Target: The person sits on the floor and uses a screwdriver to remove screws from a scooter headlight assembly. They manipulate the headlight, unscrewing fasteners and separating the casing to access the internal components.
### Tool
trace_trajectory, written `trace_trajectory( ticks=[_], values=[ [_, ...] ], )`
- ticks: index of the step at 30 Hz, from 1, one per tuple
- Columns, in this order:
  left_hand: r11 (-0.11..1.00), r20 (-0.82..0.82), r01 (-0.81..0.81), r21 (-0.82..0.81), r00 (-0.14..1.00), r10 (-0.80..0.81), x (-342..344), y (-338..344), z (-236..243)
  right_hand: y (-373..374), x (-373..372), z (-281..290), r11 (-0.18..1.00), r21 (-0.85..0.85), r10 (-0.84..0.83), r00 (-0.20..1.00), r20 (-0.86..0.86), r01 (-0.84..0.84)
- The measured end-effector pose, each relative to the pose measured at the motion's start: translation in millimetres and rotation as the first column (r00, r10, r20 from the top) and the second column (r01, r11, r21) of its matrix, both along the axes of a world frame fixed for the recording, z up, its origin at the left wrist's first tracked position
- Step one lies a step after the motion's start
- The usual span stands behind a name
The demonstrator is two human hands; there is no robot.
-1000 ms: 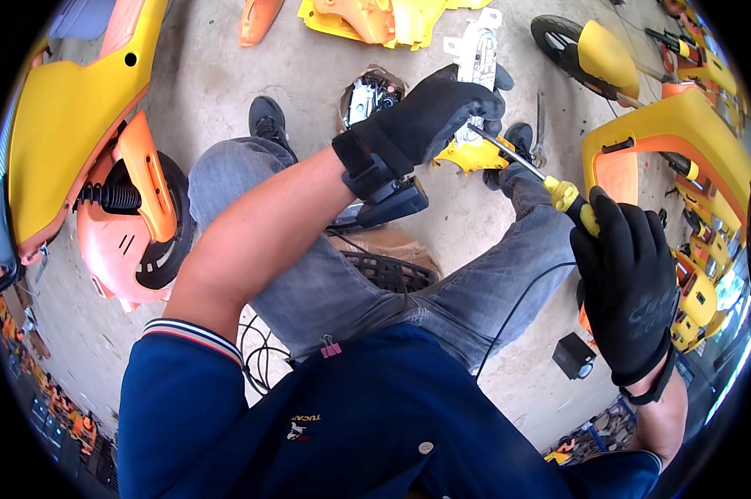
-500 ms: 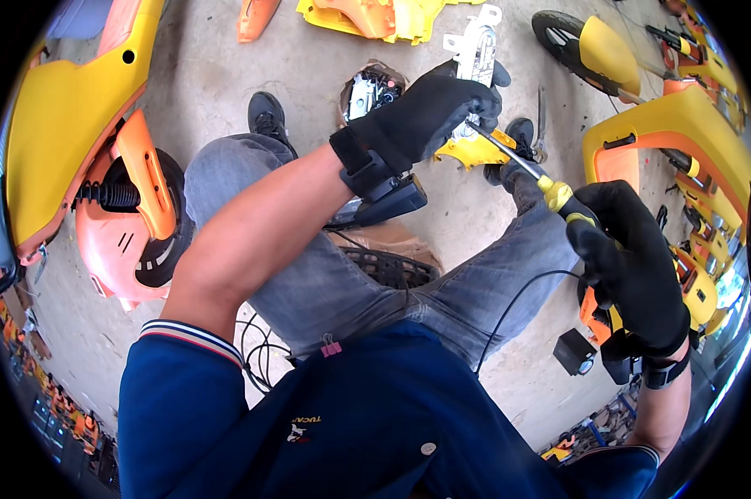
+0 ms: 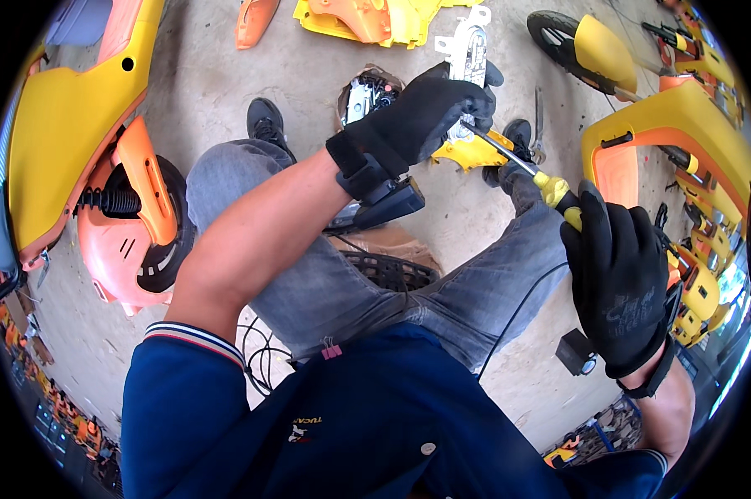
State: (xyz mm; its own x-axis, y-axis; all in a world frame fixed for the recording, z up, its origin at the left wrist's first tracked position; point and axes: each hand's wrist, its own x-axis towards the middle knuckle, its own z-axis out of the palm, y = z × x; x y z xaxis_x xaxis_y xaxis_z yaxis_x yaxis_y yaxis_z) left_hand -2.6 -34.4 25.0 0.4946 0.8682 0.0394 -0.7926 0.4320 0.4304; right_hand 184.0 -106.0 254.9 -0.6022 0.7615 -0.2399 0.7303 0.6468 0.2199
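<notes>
Left hand, black-gloved, clamping on white elongated part, upper centre of frame. Right hand, right of centre, wrapping handle of screwdriver; shaft slanting up leftward, tip reaching lower end of white part. Yellow plastic piece showing just below. Farther out, on concrete floor: silver-and-black component lying left of white part; yellow panel filling upper left; black wheel resting upper right; small black box sitting lower right.
</notes>
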Motion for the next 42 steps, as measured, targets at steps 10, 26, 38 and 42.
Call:
trace_trajectory(
  ticks=[10,26,38,42],
  values=[
    [1.000,-0.019,-0.012,0.007,1.000,0.012,-8.1,0.4,3.0,30.9,-6.9,10.1,0.358,-0.775,-0.883,0.458,-0.100,0.521],
    [0.997,-0.199,-0.025,0.074,0.979,0.039,-4.8,-2.7,1.1,7.0,7.6,-11.3,0.961,-0.197,-0.234,0.951,-0.204,0.194],
    [1.000,-0.107,-0.020,0.017,0.994,0.021,-2.5,1.9,-2.6,17.1,7.3,-6.4,0.971,-0.193,-0.204,0.920,-0.336,0.144],
    [1.000,-0.077,-0.001,-0.005,0.997,0.001,-4.8,2.1,2.0,10.1,-0.4,-0.7,0.998,0.039,0.038,0.999,0.011,-0.038]
  ],
)
